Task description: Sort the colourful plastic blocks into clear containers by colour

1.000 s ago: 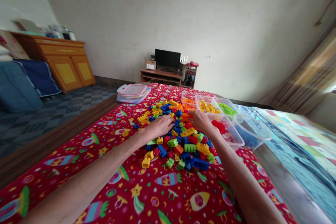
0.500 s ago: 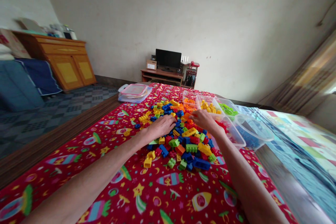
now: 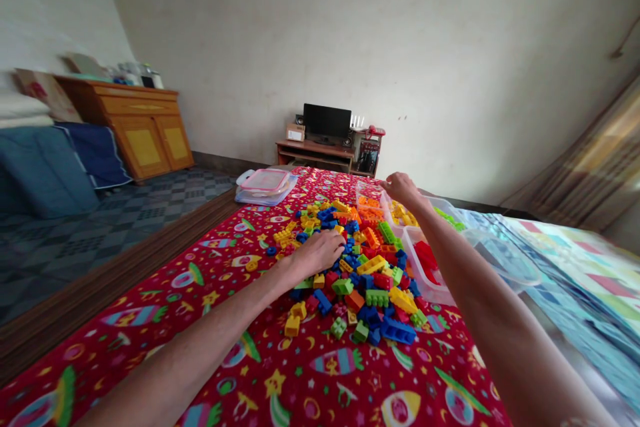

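A heap of toy building blocks in yellow, blue, green, red and orange lies on a red patterned cloth. My left hand rests at the heap's left side, fingers curled down among the blocks; what they grip is hidden. Above the far edge of the clear bins is my right hand, raised with fingers bent together; anything in them cannot be made out. Orange blocks lie in the bin just left of and below it, and yellow blocks sit in the bin beneath.
A clear bin with red blocks stands right of the heap. Green blocks lie in another bin, partly behind my right forearm. A round clear tub is farther right. Stacked lids lie at the back left.
My right hand has moved from the heap's far right side up and away, over the bins. My left hand stays at the same spot in the heap. The view has shifted slightly.
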A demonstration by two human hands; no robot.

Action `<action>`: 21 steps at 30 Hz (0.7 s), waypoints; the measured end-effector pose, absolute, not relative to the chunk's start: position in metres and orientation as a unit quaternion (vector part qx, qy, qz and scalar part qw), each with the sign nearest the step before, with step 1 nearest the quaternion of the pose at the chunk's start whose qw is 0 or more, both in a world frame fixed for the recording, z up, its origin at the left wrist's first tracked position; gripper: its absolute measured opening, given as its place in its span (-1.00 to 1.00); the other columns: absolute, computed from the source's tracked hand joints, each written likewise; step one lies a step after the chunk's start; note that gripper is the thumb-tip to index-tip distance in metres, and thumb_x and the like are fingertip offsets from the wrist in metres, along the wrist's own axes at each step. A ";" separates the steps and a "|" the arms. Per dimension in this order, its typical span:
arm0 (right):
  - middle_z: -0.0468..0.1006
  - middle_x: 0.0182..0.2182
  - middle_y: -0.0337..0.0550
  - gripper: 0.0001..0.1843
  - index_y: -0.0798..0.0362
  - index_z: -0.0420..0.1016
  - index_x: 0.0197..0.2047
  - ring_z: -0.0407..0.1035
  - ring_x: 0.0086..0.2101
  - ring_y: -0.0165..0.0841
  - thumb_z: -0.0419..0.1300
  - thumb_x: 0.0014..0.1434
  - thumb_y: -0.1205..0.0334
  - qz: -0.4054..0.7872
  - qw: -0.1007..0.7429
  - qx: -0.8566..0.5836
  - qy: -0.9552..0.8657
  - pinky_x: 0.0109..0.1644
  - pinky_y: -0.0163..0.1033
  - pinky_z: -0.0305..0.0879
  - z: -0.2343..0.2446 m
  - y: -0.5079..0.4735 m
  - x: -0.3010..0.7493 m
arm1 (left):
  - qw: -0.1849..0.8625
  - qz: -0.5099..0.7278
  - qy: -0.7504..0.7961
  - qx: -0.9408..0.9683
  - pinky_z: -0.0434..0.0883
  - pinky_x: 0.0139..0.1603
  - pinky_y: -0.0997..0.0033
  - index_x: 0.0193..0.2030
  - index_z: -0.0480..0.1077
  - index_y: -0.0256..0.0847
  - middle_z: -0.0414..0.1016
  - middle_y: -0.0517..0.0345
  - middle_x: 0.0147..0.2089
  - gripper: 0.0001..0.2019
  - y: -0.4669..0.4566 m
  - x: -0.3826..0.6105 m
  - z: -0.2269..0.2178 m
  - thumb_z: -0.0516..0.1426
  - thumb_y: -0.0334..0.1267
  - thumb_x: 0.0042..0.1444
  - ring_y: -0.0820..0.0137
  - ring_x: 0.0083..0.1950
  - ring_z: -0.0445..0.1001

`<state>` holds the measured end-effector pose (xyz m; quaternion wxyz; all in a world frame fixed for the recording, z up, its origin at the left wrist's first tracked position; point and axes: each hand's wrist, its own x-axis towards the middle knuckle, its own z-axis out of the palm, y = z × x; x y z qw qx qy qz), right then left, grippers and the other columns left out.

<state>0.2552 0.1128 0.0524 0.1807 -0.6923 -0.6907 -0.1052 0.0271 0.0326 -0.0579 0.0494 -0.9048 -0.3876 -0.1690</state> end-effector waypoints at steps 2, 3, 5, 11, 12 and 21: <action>0.59 -0.22 0.11 -0.61 0.18 0.57 -0.18 0.45 -0.27 -0.29 -0.03 0.24 0.17 -0.096 0.194 -0.677 -0.704 -0.25 -0.30 0.22 0.048 0.099 0.252 | 0.051 -0.172 -0.385 -0.905 0.37 -0.08 0.34 -0.17 0.44 -0.27 0.48 0.01 -0.17 -0.79 0.033 0.027 -0.059 -0.02 -0.32 0.25 0.28 -0.11 0.47; 0.60 -0.30 0.07 -0.61 0.18 0.58 -0.25 0.44 -0.33 -0.32 -0.04 0.23 0.19 -0.085 0.199 -0.665 -0.715 -0.28 -0.32 0.20 0.045 0.090 0.249 | 0.051 -0.173 -0.384 -0.906 0.37 -0.09 0.34 -0.17 0.44 -0.27 0.48 0.01 -0.18 -0.79 0.033 0.027 -0.059 -0.02 -0.32 0.25 0.28 -0.12 0.47; 0.58 -0.45 0.00 -0.61 0.18 0.59 -0.39 0.40 -0.43 -0.38 -0.04 0.20 0.23 -0.064 0.209 -0.641 -0.736 -0.33 -0.34 0.17 0.038 0.070 0.245 | 0.050 -0.176 -0.379 -0.907 0.37 -0.13 0.36 -0.20 0.45 -0.27 0.48 0.03 -0.21 -0.79 0.031 0.027 -0.057 -0.02 -0.34 0.25 0.30 -0.16 0.47; 0.55 -0.55 -0.09 -0.64 0.12 0.58 -0.47 0.33 -0.54 -0.42 -0.01 0.14 0.22 -0.038 0.228 -0.639 -0.734 -0.42 -0.35 0.10 0.022 0.029 0.237 | 0.056 -0.270 -0.364 -0.889 0.37 -0.11 0.37 -0.32 0.45 -0.28 0.46 0.02 -0.26 -0.72 0.040 0.025 -0.034 -0.04 -0.31 0.29 0.32 -0.18 0.45; 0.55 -0.55 -0.09 -0.64 0.11 0.58 -0.47 0.34 -0.54 -0.41 -0.01 0.13 0.22 -0.037 0.234 -0.643 -0.728 -0.42 -0.35 0.10 0.022 0.028 0.237 | 0.058 -0.281 -0.365 -0.886 0.37 -0.08 0.37 -0.29 0.46 -0.28 0.47 0.02 -0.24 -0.74 0.046 0.025 -0.031 -0.03 -0.30 0.28 0.32 -0.16 0.46; 0.59 -0.47 -0.08 -0.64 0.09 0.60 -0.40 0.41 -0.44 -0.39 -0.02 0.17 0.23 -0.042 0.261 -0.654 -0.709 -0.32 -0.36 0.20 0.026 0.027 0.246 | 0.045 -0.210 -0.422 -0.881 0.37 0.06 0.29 0.00 0.44 -0.22 0.53 -0.01 -0.01 -0.69 0.117 0.042 -0.035 0.17 -0.39 0.07 0.22 0.03 0.46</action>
